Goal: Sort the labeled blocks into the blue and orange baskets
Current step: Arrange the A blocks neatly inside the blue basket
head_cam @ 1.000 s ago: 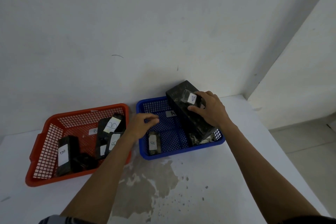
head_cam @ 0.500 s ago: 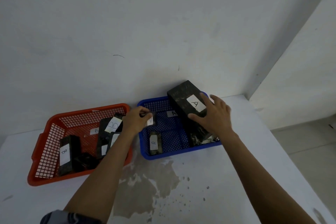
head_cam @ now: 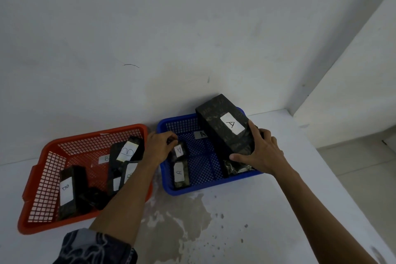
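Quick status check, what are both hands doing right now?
Left hand pinching small A block over blue basket. Right hand gripping large A block, tilted in same basket. Nothing blocking.

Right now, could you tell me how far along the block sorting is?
Nearly done. B blocks lie in the orange basket, and one A block lies in the blue basket. The left hand holds a small A block there; the right hand grips the large A block. No blocks show on the table.
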`<action>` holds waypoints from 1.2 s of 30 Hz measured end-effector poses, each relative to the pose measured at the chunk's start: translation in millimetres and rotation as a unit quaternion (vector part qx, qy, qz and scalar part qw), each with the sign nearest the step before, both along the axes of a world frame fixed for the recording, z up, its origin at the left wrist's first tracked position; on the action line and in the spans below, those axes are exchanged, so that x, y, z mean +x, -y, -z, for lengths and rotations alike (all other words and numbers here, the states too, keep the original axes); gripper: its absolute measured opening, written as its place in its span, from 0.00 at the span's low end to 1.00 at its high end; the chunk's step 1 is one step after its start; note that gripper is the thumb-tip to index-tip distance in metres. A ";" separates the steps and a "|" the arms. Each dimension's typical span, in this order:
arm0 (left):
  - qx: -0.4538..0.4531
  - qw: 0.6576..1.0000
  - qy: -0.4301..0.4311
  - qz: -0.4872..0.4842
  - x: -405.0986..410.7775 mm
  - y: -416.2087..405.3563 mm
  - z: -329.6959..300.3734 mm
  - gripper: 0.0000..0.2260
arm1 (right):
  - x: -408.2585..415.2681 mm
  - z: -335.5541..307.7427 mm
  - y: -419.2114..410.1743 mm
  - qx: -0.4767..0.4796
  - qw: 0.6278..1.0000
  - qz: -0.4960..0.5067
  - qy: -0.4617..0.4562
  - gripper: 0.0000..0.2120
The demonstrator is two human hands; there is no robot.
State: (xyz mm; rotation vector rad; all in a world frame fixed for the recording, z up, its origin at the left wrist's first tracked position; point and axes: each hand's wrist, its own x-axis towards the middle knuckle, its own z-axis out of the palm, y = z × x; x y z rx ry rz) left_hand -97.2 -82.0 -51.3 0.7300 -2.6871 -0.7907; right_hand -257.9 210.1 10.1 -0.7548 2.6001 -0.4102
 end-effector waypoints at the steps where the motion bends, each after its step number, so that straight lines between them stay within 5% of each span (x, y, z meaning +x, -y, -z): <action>1: -0.010 1.000 0.002 0.001 0.6 0.7 2.5 0.05 | -0.2 1.2 -0.1 -0.005 1.000 0.004 -0.001 0.60; 6: 0.021 0.998 -0.049 -0.019 6.1 -8.6 -3.1 0.07 | 3.1 4.8 0.1 -0.055 0.998 0.034 -0.011 0.57; 13: 0.303 0.952 -0.035 0.027 9.1 -60.3 -44.1 0.09 | 32.2 -7.3 9.0 -0.160 0.983 0.085 0.017 0.54; 16: 0.410 0.911 -0.044 0.010 7.5 -73.0 -57.1 0.25 | 61.9 -9.1 21.8 -0.171 0.982 0.080 0.011 0.56; 19: 0.432 0.901 -0.025 -0.020 14.1 -75.2 -57.5 0.39 | 82.9 -5.0 34.1 -0.165 0.982 0.088 0.021 0.56; 23: 0.408 0.910 -0.047 -0.054 27.9 -66.3 -43.2 0.32 | 87.9 0.9 33.5 -0.198 0.972 0.113 0.057 0.55; 29: 0.495 0.867 -0.009 -0.048 28.9 -66.1 -48.5 0.30 | 101.0 9.0 36.7 -0.186 0.976 0.075 0.088 0.58; 33: 0.543 0.835 -0.018 -0.084 27.3 -66.3 -51.9 0.39 | 103.7 11.9 40.8 -0.274 0.957 0.053 0.082 0.51; 36: 0.602 0.794 -0.035 -0.069 35.5 -60.9 -53.6 0.40 | 89.9 7.3 40.2 -0.344 0.914 0.103 0.188 0.42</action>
